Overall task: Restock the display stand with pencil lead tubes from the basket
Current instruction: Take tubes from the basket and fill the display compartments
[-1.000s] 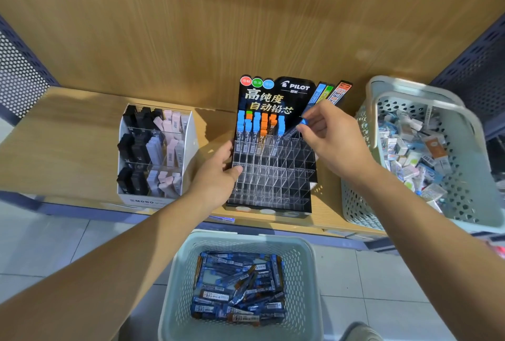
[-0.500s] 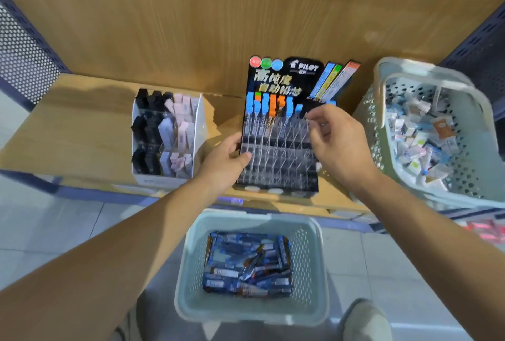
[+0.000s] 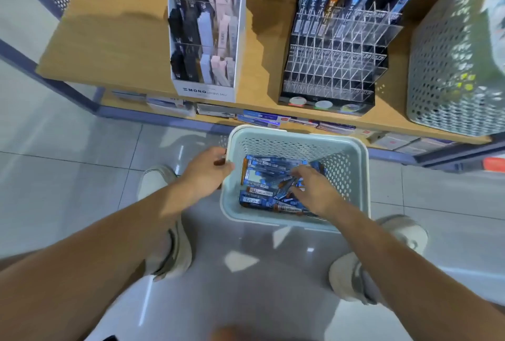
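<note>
A pale green basket (image 3: 355, 171) stands on the floor tiles, holding several blue and orange pencil lead tubes (image 3: 262, 176). My left hand (image 3: 205, 174) grips the basket's left rim. My right hand (image 3: 314, 190) reaches down into the basket, its fingers spread over the tubes; whether it holds one is hidden. On the wooden shelf above stands the black display stand (image 3: 336, 67) with clear compartments. Its top row carries several blue and orange tubes; the lower rows look empty.
A white MONO box (image 3: 207, 92) of black, grey and pink erasers stands left of the stand. A larger perforated basket (image 3: 451, 67) sits at the shelf's right end. Flat packs lie on a lower shelf (image 3: 259, 118). My shoes (image 3: 166, 223) flank the floor basket.
Both hands have left the display stand and come down to the floor basket. The view has tipped downward. The left hand now grips the rim and the right hand is inside.
</note>
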